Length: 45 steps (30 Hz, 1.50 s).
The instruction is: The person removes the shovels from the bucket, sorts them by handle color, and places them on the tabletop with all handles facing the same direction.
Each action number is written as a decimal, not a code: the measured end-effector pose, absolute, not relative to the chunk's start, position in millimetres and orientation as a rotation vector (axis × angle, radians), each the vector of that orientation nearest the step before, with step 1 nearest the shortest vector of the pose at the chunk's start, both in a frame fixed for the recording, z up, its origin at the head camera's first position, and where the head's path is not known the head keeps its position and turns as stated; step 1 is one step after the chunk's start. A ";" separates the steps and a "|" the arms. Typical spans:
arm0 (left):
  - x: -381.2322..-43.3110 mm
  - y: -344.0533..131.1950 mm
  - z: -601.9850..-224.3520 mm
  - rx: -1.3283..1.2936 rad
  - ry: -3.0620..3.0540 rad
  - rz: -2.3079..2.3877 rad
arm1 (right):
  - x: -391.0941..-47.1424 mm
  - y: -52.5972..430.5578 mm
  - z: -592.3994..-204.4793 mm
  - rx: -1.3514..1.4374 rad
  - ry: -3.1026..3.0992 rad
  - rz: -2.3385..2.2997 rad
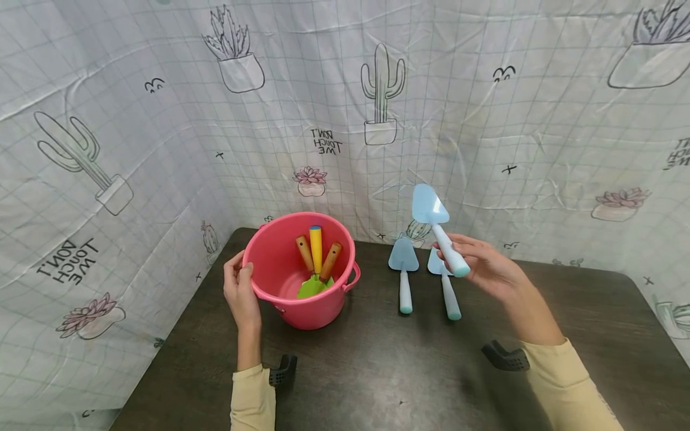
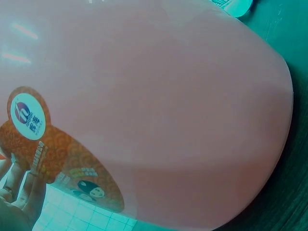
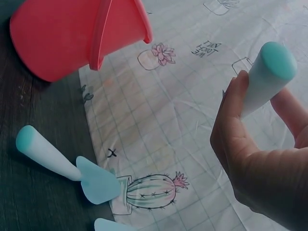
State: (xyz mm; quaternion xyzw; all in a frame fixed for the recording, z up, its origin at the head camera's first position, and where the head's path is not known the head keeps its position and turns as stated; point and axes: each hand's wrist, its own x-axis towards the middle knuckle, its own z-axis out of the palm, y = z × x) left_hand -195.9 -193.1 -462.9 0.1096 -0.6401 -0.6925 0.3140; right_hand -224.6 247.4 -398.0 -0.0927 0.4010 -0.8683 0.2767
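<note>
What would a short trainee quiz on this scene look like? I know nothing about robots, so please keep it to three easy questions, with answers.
1. Which hand holds the pink bucket by its rim?

2. True or false: the bucket is empty.

3. Besides the light-blue trowel raised in the right hand, how many more such trowels lie on the table?
A) one
B) two
C) four

Key
1. The left hand.
2. False: a yellow handle and two brown handles stand up inside it.
3. B: the bucket-side trowel and the partly hidden trowel.
</note>
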 end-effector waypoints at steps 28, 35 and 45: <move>-195.1 -193.8 -465.5 0.276 -1.668 -1.835 | -221.1 262.0 -409.7 -0.298 0.999 -2.376; -195.0 -194.8 -467.2 0.263 -1.657 -1.849 | -218.8 262.8 -412.3 -0.297 0.986 -2.384; -193.5 -195.8 -468.2 0.248 -1.650 -1.857 | -214.7 268.4 -413.7 -0.302 1.030 -2.380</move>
